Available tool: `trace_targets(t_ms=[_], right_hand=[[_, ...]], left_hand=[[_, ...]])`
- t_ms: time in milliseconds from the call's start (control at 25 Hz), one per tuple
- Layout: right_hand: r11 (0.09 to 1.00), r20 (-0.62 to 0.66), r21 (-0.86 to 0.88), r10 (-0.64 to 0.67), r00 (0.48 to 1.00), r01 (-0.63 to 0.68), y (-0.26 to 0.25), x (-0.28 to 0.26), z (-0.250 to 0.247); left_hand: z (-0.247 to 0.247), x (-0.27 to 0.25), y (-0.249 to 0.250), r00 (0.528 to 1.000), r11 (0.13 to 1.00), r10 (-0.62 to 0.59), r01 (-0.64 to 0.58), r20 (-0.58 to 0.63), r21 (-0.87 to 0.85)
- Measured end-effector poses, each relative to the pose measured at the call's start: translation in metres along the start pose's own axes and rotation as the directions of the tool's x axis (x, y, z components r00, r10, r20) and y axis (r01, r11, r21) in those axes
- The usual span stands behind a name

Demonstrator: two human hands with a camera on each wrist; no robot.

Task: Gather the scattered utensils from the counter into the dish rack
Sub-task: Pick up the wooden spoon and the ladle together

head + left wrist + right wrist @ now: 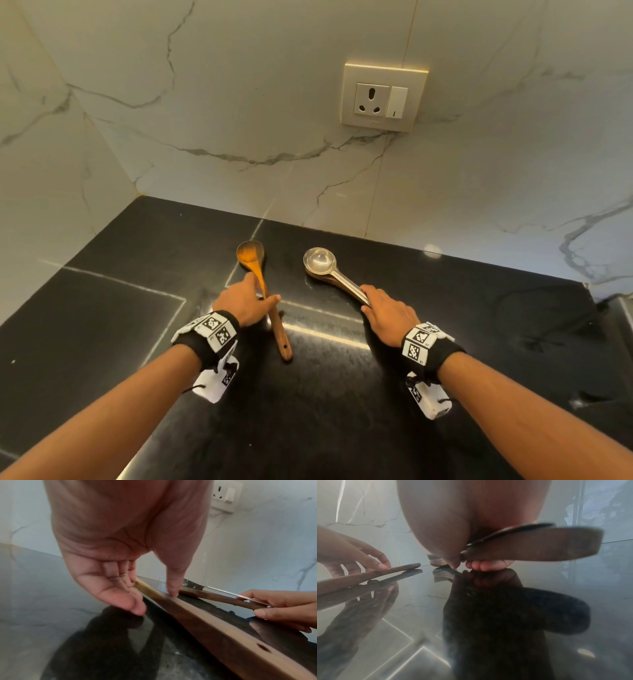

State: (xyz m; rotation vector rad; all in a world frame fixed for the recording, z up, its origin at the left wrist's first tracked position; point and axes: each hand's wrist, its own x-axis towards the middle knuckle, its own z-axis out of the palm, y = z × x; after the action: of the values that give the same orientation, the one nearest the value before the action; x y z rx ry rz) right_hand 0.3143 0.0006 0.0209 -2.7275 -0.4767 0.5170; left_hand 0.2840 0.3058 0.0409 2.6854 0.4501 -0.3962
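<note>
Left hand (244, 301): fingers on one side of the wooden spoon (263, 291), thumb on the other, both touching the handle where it lies flat on the counter (137, 325); a light pinch, not yet a firm hold by the look of it.
Right hand (387, 313): fingers curled under and thumb over the handle of the ladle (334, 274); the handle end looks raised off the stone while the bowl is still down.
Where the utensils are: side by side, apart, bowls toward the marble wall (239, 120), handles toward the person.
Rack: not in sight in any view, so the carry and the drop-in are still to come.
Slip risk: the black stone is polished and mirror-like; if the left pinch closes too shallowly, the spoon could skid away or roll out from between the fingertips.
Swing risk: the ladle is held near its tail, so the heavy bowl may drop and clang, or twist in the grip as it comes up.
Clash risk: lifting both at once with the hands this near, the two handles could knock together.
Wall risk: a socket (383, 97) sits on the wall above; a long utensil raised carelessly could strike it.
</note>
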Motion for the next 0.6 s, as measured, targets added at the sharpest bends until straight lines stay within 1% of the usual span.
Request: trace_targets(t_ms=[40, 120, 160, 240, 280, 360, 400, 440, 480, 520, 600], right_hand=[[1.0, -0.005, -0.005, 0.003, 1.0, -0.003, -0.001, -0.001, 0.001], [1.0, -0.016, -0.005, 0.003, 1.0, -0.003, -0.001, -0.001, 0.001], [1.0, -0.016, -0.005, 0.005, 1.0, -0.005, 0.0, 0.0, 0.002], [1.0, -0.01, -0.01, 0.014, 1.0, -0.014, -0.001, 0.001, 0.003], [1.0, -0.009, -0.012, 0.018, 1.0, -0.018, -0.001, 0.001, 0.003], [0.999, -0.016, -0.021, 0.027, 1.0, -0.028, -0.001, 0.0, 0.003], [0.999, -0.022, -0.025, 0.032, 0.999, -0.032, -0.002, -0.001, 0.002], [0.999, -0.024, -0.02, 0.037, 0.999, -0.038, -0.003, -0.002, 0.001], [0.999, -0.022, -0.01, 0.039, 0.999, -0.039, -0.004, -0.005, 0.0], [0.999, -0.02, 0.001, 0.033, 0.999, -0.033, -0.006, -0.007, 0.0], [1.0, -0.022, 0.02, -0.003, 1.0, 0.003, -0.012, -0.018, 0.002]], left_hand=[[0.002, 0.005, 0.001, 0.998, 0.999, -0.045, 0.046, 0.031, -0.029], [0.008, 0.01, 0.006, 0.988, 0.975, -0.126, 0.139, 0.087, -0.171], [0.009, 0.01, 0.01, 0.98, 0.948, -0.161, 0.186, 0.116, -0.26], [0.009, 0.007, 0.017, 0.963, 0.858, -0.191, 0.257, 0.188, -0.445], [0.008, 0.003, 0.022, 0.959, 0.798, -0.182, 0.274, 0.218, -0.537], [0.008, -0.013, 0.031, 0.953, 0.648, -0.133, 0.292, 0.274, -0.703], [0.009, -0.023, 0.035, 0.95, 0.579, -0.103, 0.299, 0.296, -0.758], [0.01, -0.034, 0.04, 0.946, 0.533, -0.074, 0.306, 0.317, -0.789], [0.012, -0.045, 0.045, 0.94, 0.513, -0.044, 0.312, 0.339, -0.8], [0.015, -0.055, 0.05, 0.933, 0.511, -0.012, 0.315, 0.36, -0.8], [0.024, -0.077, 0.063, 0.928, 0.527, 0.036, 0.298, 0.371, -0.796]])
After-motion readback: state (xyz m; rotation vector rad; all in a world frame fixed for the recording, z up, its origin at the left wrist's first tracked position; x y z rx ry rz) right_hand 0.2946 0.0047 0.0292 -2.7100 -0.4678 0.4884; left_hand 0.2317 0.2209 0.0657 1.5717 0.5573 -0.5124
